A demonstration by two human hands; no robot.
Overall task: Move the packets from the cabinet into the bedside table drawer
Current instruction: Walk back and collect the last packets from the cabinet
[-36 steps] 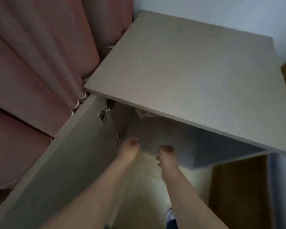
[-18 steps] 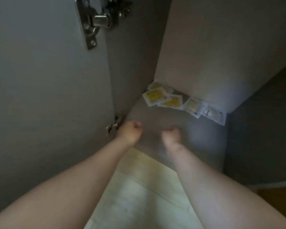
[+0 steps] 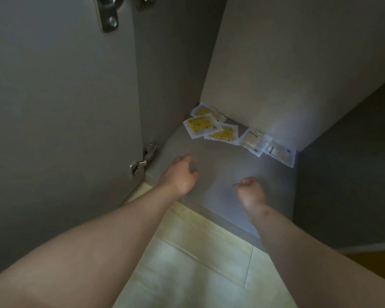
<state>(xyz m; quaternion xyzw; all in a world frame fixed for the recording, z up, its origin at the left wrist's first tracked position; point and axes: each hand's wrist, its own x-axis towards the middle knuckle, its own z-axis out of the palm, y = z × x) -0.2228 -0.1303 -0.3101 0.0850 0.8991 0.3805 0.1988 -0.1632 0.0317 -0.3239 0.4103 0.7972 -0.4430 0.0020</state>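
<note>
Several flat packets lie in a row along the back of the grey cabinet floor [image 3: 227,165]. Three are yellow packets [image 3: 201,126] at the back left corner, overlapping each other. Two pale clear packets [image 3: 253,140] lie to their right, the last one [image 3: 280,153] near the right wall. My left hand [image 3: 180,174] hovers over the front left of the cabinet floor, fingers loosely curled and holding nothing. Over the front right, my right hand [image 3: 251,193] also has curled fingers and nothing in it. Both hands stop well short of the packets.
The open cabinet door [image 3: 60,107] stands at my left, with metal hinges [image 3: 143,160] by the left hand and one [image 3: 108,16] higher up. The cabinet's right wall [image 3: 342,152] closes the right side. Light tiled floor [image 3: 187,263] lies below the cabinet edge.
A second ago I looked at the cabinet top from above; the view has dropped inside the cabinet, showing the packets. Since half a second ago both hands have moved slightly further in.
</note>
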